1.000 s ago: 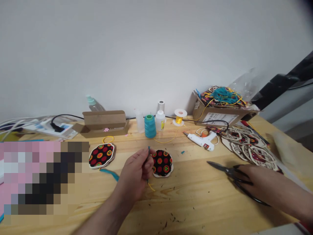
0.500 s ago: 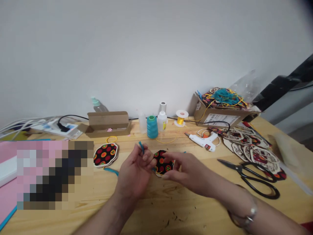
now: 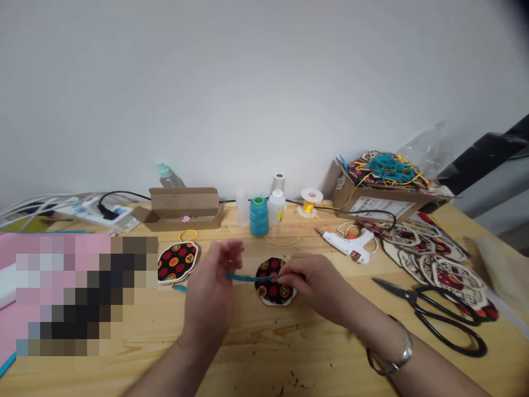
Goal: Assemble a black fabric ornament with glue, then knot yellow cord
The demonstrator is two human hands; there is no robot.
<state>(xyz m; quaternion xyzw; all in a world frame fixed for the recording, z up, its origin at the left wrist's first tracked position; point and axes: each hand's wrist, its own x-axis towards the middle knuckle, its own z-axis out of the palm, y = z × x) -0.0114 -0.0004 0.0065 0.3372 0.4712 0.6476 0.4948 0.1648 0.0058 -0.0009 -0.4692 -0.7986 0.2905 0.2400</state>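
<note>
A: Where's yr work now? Teal strand [image 3: 252, 278] spans the gap btw yr hands, roughly level, crossing in front of the patterned piece [image 3: 273, 293]. Touching it or just above: can't say from this angle.

B: Yr R hand [image 3: 312, 282] has thumb + fingertips pinched on the strand's R end, over the piece's R side. Yr L hand [image 3: 210, 295] is raised, fingers loosely curled. Strand's other end meets it nr the thumb; whether you've a grip there is hidden.

A: So which step are you on?

B: My read: drawing the strand out straight btw yr hands. Patterned piece lies flat on the table [image 3: 239, 355], printed side up. No knot visible in the stretch you have showing.

A: Anything else close by you?

B: Stack of similar pieces [image 3: 177, 262] beyond yr L hand, w/ a short teal bit [image 3: 179, 288] at its near edge. Scissors [image 3: 410, 296] on the table, R of yr R hand, not held. Glue gun [image 3: 349, 242] behind those.

A: And what does yr next move call for?

B: Prob. a firm hold at both ends + even, light tension. Soft stuff, I'd guess; slack cld let it twist or snag on the piece's edge.
</note>
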